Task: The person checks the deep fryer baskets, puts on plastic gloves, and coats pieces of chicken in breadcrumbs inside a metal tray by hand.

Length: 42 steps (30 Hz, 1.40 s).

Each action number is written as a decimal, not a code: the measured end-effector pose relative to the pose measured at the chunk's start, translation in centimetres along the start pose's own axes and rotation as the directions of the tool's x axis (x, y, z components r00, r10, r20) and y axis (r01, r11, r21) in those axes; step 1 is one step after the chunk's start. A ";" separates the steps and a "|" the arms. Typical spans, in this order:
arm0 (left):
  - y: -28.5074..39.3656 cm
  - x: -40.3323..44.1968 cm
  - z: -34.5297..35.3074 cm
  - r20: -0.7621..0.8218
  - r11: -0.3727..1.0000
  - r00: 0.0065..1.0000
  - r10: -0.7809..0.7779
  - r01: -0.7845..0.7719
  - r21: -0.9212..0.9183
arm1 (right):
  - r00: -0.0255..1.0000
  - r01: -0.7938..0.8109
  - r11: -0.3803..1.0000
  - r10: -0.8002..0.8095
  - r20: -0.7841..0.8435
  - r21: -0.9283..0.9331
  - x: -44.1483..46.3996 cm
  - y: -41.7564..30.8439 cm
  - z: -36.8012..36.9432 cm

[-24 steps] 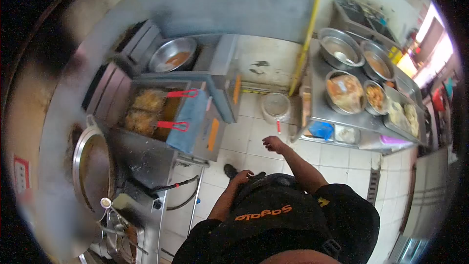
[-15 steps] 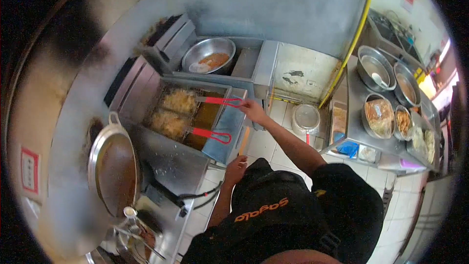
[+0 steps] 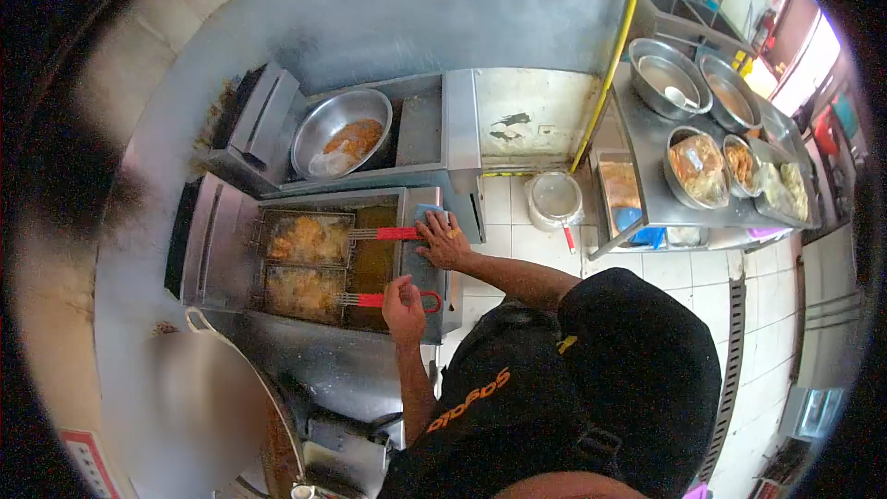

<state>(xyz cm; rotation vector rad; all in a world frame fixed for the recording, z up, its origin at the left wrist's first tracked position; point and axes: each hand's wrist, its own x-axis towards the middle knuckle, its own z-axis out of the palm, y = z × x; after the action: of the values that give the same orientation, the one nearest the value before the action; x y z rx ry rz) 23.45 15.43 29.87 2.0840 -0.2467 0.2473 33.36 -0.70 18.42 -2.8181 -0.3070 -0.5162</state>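
Observation:
Two wire fryer baskets lie side by side in the oil of a deep fryer (image 3: 377, 259), each with golden battered food in it. My right hand (image 3: 445, 240) rests palm down, fingers spread, over the end of the far basket's red handle (image 3: 395, 234); its loop is hidden under the hand. Across the near basket's red handle (image 3: 368, 299) is my left hand (image 3: 404, 311), fingers curled closed on it. The handle's loop shows to the right of that hand. Food fills the far basket (image 3: 309, 238) and the near basket (image 3: 300, 291).
Behind the fryer stands a steel bowl (image 3: 316, 125) with orange-brown food. At lower left is a large pan (image 3: 268, 379), partly blurred. A strainer (image 3: 554, 194) with a red handle sits low by the wall. Bowls of food crowd the steel table (image 3: 651, 189) at right.
My left hand has risen from beside my body onto the near basket's handle. My right hand has gone from holding the far handle's loop to lying spread over it. The view has shifted.

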 end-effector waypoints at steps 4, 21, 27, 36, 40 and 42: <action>0.0 2.5 1.5 0.004 0.992 0.995 0.101 -0.101 0.076 | 0.996 -0.041 0.997 0.035 0.082 0.070 1.4 -0.6 -1.4; -7.5 -0.2 9.0 0.187 0.957 0.981 0.045 -0.096 0.275 | 0.993 -0.063 0.998 0.061 0.105 0.008 1.9 2.4 0.2; -7.6 -0.1 8.5 0.245 0.918 0.962 -0.117 0.010 0.397 | 0.998 0.044 0.988 -0.050 -0.042 -0.145 5.1 -0.2 -1.9; -7.3 -0.6 8.3 0.144 0.969 0.988 -0.058 0.021 0.245 | 0.997 -0.018 0.995 0.025 0.070 -0.103 1.7 0.6 -0.5; -6.7 -0.9 7.7 0.180 0.966 0.978 -0.106 0.059 0.251 | 0.999 -0.035 0.994 0.038 0.036 -0.101 2.8 0.2 -1.0; -6.5 -0.5 7.5 0.176 0.964 0.979 -0.105 0.057 0.259 | 1.000 -0.017 0.997 0.014 -0.028 -0.075 3.4 0.0 -1.7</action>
<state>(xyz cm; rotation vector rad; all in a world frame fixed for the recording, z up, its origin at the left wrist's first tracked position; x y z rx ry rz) 25.34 12.15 20.65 2.3687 -0.2527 0.0314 35.92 -0.66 21.24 -2.8809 -0.2655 -0.5736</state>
